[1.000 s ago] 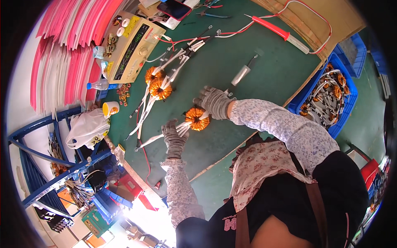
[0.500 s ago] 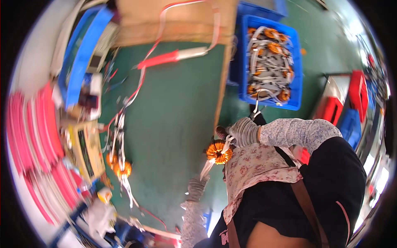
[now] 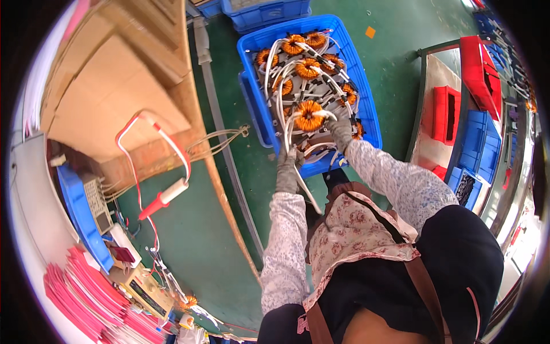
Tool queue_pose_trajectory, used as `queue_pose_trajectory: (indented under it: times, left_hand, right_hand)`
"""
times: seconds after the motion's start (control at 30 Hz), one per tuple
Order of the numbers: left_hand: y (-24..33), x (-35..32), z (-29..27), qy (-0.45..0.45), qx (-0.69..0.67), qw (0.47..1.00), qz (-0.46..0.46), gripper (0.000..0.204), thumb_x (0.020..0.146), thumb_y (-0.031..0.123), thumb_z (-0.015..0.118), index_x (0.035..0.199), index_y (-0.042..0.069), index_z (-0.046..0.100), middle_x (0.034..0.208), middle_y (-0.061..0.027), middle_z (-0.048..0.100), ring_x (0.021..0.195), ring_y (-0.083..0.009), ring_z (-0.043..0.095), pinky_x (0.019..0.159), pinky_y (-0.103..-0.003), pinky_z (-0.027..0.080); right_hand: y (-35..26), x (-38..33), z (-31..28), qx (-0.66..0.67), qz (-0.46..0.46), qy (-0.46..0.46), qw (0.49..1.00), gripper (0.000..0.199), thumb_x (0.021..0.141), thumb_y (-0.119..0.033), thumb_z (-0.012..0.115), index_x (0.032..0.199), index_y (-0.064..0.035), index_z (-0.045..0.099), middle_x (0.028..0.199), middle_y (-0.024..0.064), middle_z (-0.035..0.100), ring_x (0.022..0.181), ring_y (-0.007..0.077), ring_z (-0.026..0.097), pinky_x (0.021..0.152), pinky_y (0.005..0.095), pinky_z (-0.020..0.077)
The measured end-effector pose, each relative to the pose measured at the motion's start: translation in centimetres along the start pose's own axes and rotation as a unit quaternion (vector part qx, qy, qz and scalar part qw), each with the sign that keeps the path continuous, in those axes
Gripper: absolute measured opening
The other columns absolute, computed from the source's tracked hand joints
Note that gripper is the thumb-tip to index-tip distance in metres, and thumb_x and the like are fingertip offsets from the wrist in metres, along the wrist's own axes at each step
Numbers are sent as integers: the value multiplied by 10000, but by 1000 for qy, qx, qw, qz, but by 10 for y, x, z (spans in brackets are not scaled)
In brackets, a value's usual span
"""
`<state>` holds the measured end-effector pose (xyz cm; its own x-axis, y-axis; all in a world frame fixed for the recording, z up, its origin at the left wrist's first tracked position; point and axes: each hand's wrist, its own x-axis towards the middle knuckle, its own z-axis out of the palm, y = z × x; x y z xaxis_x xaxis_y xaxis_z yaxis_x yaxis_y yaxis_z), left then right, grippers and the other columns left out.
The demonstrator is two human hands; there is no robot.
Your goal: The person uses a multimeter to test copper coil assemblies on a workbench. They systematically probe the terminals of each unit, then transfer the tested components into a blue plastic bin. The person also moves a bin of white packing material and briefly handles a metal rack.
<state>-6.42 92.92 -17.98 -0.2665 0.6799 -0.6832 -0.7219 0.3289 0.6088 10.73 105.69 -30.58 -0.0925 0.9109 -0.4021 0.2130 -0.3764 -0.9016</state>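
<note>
Closed left hand [image 3: 288, 167] and right hand [image 3: 342, 132] grip an orange wire-wound ring [image 3: 309, 116] by white leads [image 3: 288, 129] over a blue plastic bin [image 3: 365, 107]; similar rings [image 3: 307, 68] fill it; left of it, the green worktop [image 3: 209, 215] holds another.

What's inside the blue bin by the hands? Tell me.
Orange coils with white leads lie inside the blue bin; whatever lies beneath that top layer is covered.
</note>
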Motion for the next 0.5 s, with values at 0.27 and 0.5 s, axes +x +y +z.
queue_pose_trajectory:
  times: [0.27, 0.5]
  left_hand:
    - [-58, 85, -30, 45, 350, 935, -34, 515, 840, 132, 522, 1308, 74, 317, 1164, -88, 487, 1024, -189, 482, 905, -248, 368]
    - [-77, 45, -56, 74, 518, 847, -99, 544, 852, 155, 483, 1340, 98, 249, 1219, -157, 439, 1059, -240, 453, 914, -247, 340]
  right_hand:
    - [4, 99, -20, -111, -16, 10, 994, 267, 756, -183, 574, 1003, -84, 587, 844, 90, 597, 674, 192, 553, 606, 322, 433]
    - [-17, 41, -60, -532, -184, -12, 826, 686, 658, -92, 563, 1293, -140, 308, 1293, 43, 385, 1185, 248, 355, 986, 389, 253]
